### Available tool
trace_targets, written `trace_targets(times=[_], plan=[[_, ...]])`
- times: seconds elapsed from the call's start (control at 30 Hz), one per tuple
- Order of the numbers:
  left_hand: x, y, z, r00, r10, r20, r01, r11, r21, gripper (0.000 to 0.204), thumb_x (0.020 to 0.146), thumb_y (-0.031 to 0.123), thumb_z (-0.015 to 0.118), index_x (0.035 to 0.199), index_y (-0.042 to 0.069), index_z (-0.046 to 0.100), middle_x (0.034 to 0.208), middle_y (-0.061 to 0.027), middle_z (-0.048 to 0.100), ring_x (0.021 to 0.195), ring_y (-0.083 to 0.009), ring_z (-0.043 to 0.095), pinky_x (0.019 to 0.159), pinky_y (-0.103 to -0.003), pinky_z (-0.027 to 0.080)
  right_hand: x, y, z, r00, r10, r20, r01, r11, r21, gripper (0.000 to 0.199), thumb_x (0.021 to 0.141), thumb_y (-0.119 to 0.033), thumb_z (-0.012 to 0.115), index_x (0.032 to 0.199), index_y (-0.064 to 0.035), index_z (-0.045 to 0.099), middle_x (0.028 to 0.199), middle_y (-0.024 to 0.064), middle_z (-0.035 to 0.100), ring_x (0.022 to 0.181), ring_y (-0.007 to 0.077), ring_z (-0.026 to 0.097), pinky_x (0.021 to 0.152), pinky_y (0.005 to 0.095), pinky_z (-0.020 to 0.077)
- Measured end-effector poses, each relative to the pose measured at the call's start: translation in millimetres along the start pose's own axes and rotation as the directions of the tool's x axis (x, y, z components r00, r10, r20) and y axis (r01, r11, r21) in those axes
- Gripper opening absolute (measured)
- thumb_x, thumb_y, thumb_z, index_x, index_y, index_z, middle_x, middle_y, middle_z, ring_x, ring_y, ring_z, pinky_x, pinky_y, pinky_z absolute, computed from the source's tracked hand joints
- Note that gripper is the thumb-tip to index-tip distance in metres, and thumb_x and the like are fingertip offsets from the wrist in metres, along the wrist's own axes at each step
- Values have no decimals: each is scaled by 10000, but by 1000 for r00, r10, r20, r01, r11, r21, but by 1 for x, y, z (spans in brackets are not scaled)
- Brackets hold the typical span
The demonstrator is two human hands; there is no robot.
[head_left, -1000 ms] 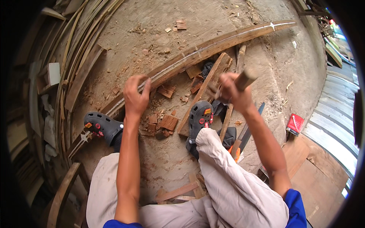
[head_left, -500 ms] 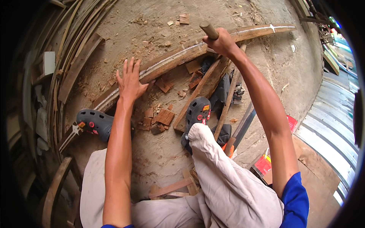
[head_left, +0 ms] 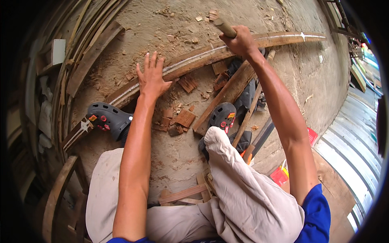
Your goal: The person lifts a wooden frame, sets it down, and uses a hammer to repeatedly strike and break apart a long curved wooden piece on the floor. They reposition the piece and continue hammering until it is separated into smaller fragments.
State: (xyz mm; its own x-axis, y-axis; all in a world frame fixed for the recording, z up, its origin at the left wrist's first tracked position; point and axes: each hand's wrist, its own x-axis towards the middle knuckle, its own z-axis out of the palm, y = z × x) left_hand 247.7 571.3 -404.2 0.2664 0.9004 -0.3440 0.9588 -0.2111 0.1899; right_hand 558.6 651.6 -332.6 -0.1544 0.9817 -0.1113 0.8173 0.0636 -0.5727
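Note:
A long, slightly curved wooden beam point(head_left: 190, 60) lies slantwise across the ground, with a white line along its top and a white star-like mark near each end. My left hand point(head_left: 153, 79) rests on its left half, fingers spread and thumb toward the near side. Over the right half, my right hand point(head_left: 244, 41) is wrapped round a thick round wooden tool handle point(head_left: 225, 28). The tool's working end is hidden behind the hand and forearm. My left foot, in a dark clog point(head_left: 108, 117), is at the beam's left end.
Reddish wood chips point(head_left: 185, 118) lie between my feet. A thick timber point(head_left: 227, 95) and narrow strips lie beside my right clog point(head_left: 222, 116). Stacked curved planks point(head_left: 87, 58) line the left side; corrugated metal sheeting point(head_left: 348, 133) is at right. Short wood offcuts point(head_left: 184, 193) lie close to me.
The view has shifted, so the beam and chips appear farther right and slightly lower. My left hand stays spread on the beam, and my right hand keeps its grip on the handle.

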Motion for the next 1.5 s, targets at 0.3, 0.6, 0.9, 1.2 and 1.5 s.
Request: trace_targets(times=[0.3, 0.6, 0.9, 1.2, 1.5], plan=[[-1, -3, -2, 1000, 25, -8, -25, 999, -21, 959, 705, 473, 878, 1499, 199, 415, 1633, -56, 258, 1536, -259, 169, 1226, -578, 133, 26, -36, 37, 993, 109, 33, -95, 623, 777, 246, 893, -156, 567, 654, -96, 579, 575, -5, 549, 501, 82, 534, 465, 289, 462], [-1, -1, -2, 1000, -4, 17, 4, 999, -43, 948, 716, 458, 876, 1502, 204, 412, 1630, -44, 261, 1537, -240, 165, 1232, -572, 125, -5, 42, -41, 999, 4, 45, -11, 988, 152, 267, 882, -204, 683, 672, -51, 621, 589, -7, 582, 542, 92, 558, 470, 295, 428], [-1, -1, -2, 1000, 4, 28, -3, 1000, -12, 939, 714, 437, 881, 1492, 179, 423, 1621, -84, 281, 1536, -276, 172, 1219, -591, 144, -19, 47, -23, 961, -269, 70, 269, 963, 10, 269, 873, -236, 703, 733, -9, 664, 573, 75, 617, 525, 171, 573, 519, 372, 452], [-1, -1, 4, 1000, 14, -4, -14, 999, 38, 933, 720, 448, 876, 1490, 176, 426, 1618, -90, 292, 1534, -276, 184, 1215, -583, 159, -2, 39, -25, 976, -81, 202, 87, 996, -21, 327, 863, -291, 722, 732, 5, 672, 570, 92, 622, 549, 162, 624, 525, 382, 471], [0, 1, 2, 1000, 3, 11, -4, 1000, 30, 932, 719, 442, 876, 1488, 176, 422, 1629, -99, 280, 1536, -285, 184, 1216, -583, 168, -10, 39, -17, 998, -62, 0, 62, 998, 29, 373, 886, -330, 702, 731, 7, 671, 539, 72, 584, 497, 151, 533, 499, 368, 422]])
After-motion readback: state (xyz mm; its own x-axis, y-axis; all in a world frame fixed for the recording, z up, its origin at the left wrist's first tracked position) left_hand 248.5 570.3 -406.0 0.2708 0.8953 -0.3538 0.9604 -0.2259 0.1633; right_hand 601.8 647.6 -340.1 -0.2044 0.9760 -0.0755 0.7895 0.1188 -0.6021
